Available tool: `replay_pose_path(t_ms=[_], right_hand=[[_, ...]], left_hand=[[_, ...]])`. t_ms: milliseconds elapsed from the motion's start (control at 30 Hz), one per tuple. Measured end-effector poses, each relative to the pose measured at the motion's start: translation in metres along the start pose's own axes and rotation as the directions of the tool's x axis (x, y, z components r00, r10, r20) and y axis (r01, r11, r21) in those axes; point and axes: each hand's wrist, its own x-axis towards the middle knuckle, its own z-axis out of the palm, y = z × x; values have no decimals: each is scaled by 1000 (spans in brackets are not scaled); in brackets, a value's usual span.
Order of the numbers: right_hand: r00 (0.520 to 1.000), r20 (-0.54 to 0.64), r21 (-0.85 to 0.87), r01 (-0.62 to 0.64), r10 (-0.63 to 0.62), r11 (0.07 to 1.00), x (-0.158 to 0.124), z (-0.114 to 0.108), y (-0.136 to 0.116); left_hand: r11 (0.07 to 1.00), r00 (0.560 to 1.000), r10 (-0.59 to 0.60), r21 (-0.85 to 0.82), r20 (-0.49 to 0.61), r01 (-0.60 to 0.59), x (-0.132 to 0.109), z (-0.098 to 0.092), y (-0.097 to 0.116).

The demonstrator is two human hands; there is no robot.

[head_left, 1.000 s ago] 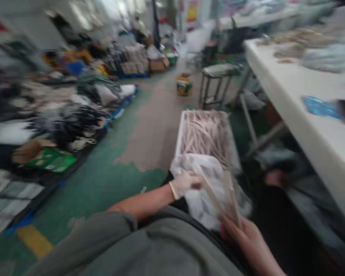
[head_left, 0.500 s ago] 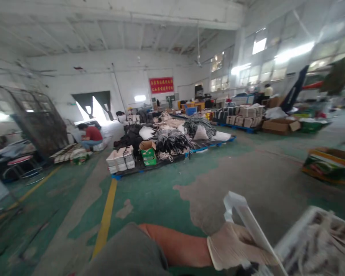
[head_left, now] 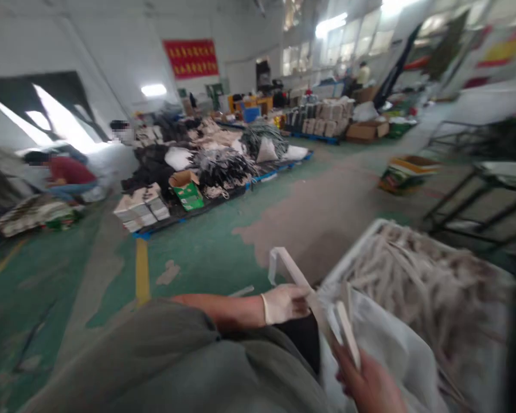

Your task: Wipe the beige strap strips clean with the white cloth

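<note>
My left hand (head_left: 286,302), in a white glove, is closed around a long pale flat strip (head_left: 289,266) whose far end bends into a hook shape above the floor. My bare right hand (head_left: 367,381) at the bottom edge grips one or two similar pale strips (head_left: 345,332) that stick up from it. Both hands are over a white plastic bag (head_left: 391,350) on my lap. Just beyond it a white crate (head_left: 417,281) is heaped with several more pale strips.
A green and grey workshop floor with a yellow line (head_left: 141,269) stretches ahead. Blue pallets (head_left: 206,172) carry piles of dark and pale goods and a green box. A person in red (head_left: 66,175) crouches at the left. Metal stools (head_left: 490,189) stand at the right.
The view has swung down and right from the hall, so the crate and my right hand show again. My left hand still holds the strip, now nearer the bag.
</note>
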Motion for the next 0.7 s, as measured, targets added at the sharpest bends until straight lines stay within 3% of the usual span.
replay_pose_path(t_ms=[33,133,300,500,700], right_hand=[[992,55,13,-114,113,993,-6,0,0],[979,23,98,-203,202,974,-12,-3,-2],[931,-56,110,-354,361,929,-40,-14,0],[929,-125,-105,-362,349,926,-62,-19,-1],[931,-150,-259,-363,334,895,-49,-19,-21]], left_hand=[[999,998,-50,-3,40,51,-5,6,-4],[995,990,-87,-36,113,92,-14,17,-8],[997,998,34,-64,-44,-36,-14,10,2],[988,988,-153,-24,-17,153,-21,1,-22],[937,931,-349,63,108,344,-35,9,-36]])
